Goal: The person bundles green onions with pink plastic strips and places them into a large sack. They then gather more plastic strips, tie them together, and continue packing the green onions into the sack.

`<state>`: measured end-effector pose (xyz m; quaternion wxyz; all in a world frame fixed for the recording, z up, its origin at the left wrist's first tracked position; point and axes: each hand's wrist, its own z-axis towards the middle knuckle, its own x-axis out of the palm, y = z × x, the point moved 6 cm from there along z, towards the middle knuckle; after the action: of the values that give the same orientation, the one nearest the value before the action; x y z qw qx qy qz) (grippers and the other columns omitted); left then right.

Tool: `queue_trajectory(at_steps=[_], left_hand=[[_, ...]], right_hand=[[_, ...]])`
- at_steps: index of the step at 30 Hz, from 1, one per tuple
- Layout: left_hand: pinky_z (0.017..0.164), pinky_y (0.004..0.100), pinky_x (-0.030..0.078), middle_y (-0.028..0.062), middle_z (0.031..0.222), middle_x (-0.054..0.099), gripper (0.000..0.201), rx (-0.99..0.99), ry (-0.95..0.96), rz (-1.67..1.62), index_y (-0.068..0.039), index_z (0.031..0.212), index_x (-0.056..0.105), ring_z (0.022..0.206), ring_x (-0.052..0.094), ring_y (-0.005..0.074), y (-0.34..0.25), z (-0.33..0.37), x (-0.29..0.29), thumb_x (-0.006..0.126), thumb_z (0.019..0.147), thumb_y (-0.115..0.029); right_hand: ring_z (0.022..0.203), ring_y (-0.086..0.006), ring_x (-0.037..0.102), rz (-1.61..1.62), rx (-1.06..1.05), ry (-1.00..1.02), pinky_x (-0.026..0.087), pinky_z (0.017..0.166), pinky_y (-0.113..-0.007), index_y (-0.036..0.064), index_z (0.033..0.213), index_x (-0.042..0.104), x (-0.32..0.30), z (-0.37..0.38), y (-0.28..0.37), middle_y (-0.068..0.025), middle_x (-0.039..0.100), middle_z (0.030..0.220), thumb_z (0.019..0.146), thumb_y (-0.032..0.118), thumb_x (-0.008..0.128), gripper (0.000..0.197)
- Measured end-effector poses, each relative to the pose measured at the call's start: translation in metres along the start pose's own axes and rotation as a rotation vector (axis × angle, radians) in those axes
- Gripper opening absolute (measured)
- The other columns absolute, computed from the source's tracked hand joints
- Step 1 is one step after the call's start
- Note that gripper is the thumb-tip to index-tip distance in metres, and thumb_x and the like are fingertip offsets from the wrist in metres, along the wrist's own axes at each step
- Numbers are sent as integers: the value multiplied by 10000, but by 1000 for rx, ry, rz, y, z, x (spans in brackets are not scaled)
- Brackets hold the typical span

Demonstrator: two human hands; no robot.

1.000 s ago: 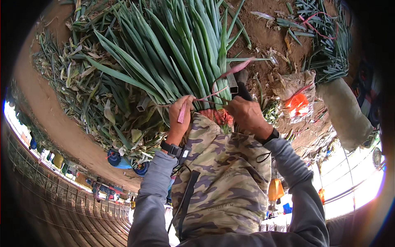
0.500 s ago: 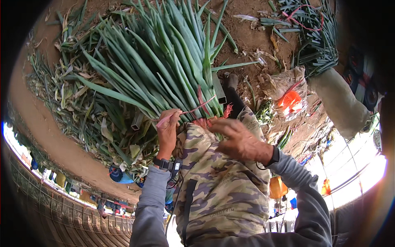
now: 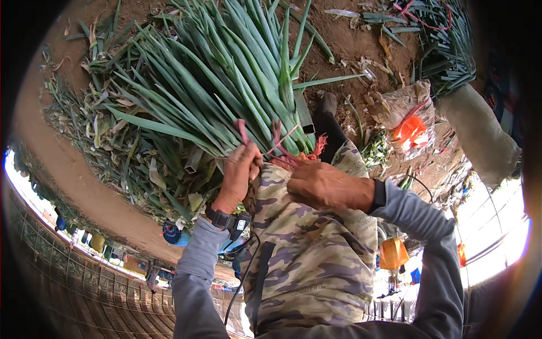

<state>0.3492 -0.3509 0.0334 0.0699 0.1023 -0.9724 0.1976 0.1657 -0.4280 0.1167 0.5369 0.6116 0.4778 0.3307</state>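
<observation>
A big bunch of green onions (image 3: 226, 85) lies in front of me, its long green leaves fanned out away from me. Pink string (image 3: 241, 131) runs across the bunch at its near end. My left hand (image 3: 243, 166) pinches the string, a short tail of it sticking up above the fingers. My right hand (image 3: 324, 183) is closed at the near right of the bunch, where a strand of the string runs into its fingers; its fingertips are partly hidden. Frayed red strands (image 3: 320, 146) poke out just above this hand. Camouflage cloth (image 3: 310, 248) covers my lap below.
Trimmed leaves (image 3: 118, 135) are heaped on the dirt at left. A metal bar's end (image 3: 193, 160) protrudes beside the bunch. To the right lie a crumpled bag (image 3: 403, 110) with an orange piece and another bunch of green onions (image 3: 446, 51) by a pale sack (image 3: 480, 133).
My right hand, loosely spread and blurred before, has closed near the string. My left hand has shifted right and turned, and the string's tail now points up.
</observation>
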Motion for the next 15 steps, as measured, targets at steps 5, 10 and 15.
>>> queue_trajectory(at_steps=[5, 10, 15], left_hand=[[662, 288, 459, 49, 780, 602, 415, 279, 107, 555, -6, 946, 623, 701, 565, 158, -10, -3, -1, 515, 1082, -383], [698, 408, 504, 141, 830, 624, 350, 371, 112, 748, -19, 990, 628, 787, 648, 357, -8, 8, -18, 525, 1070, -345], [682, 432, 500, 141, 832, 622, 318, 431, 97, 863, -33, 1005, 626, 802, 634, 393, -16, 16, -20, 522, 1069, -326]], right_hand=[[839, -279, 622, -183, -122, 89, 460, 850, -436, 67, 887, 544, -5, -5, 9, -93, 578, 815, 956, 212, 614, 175], [865, -287, 583, -187, -146, 96, 466, 850, -425, 60, 903, 517, -4, -17, -17, -93, 534, 871, 859, 184, 633, 175], [880, -272, 612, -214, -113, 111, 461, 863, -417, 64, 922, 533, -10, -22, -19, -88, 572, 870, 879, 179, 605, 143]])
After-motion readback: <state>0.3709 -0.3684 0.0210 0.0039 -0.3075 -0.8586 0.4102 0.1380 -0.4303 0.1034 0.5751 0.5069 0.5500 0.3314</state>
